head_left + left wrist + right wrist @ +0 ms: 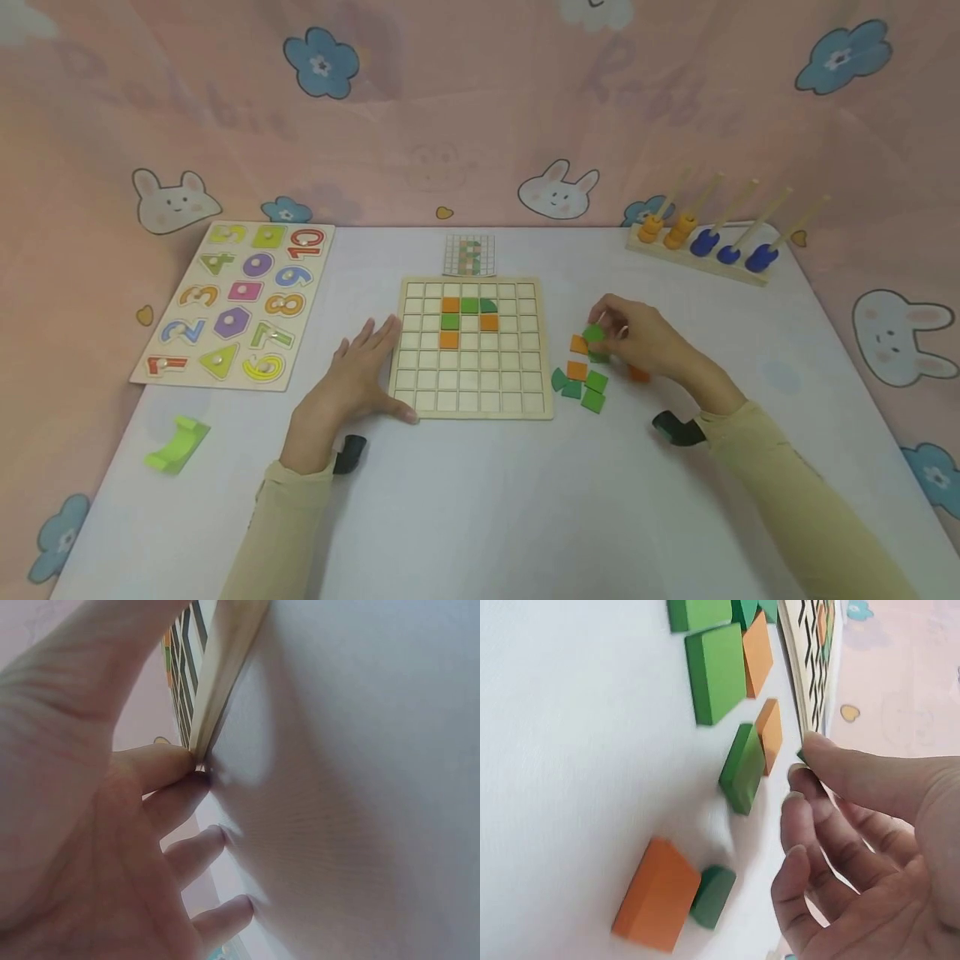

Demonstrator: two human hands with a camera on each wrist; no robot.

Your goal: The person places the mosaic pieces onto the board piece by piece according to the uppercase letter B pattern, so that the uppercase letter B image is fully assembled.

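My right hand (643,335) pinches a green tile (593,332) between thumb and fingers, raised above the loose tiles. In the right wrist view only a small corner of it shows at the thumb tip. Below and around lie several loose tiles: orange squares (577,371), green squares (593,402) and dark green rounded pieces (559,380). Along the left edge of a wooden grid board (480,383) rests my left hand (352,375), fingers spread, thumb near the lower left corner. Orange tiles (449,339), green tiles (469,305) and a dark green piece (488,306) sit in its upper cells.
A small pattern card (469,242) lies behind the board. On the left are a number puzzle board (303,333) and a light green curved block (178,446). A bead stacker (697,258) with orange and blue beads stands at the back right, near the pink printed cloth.
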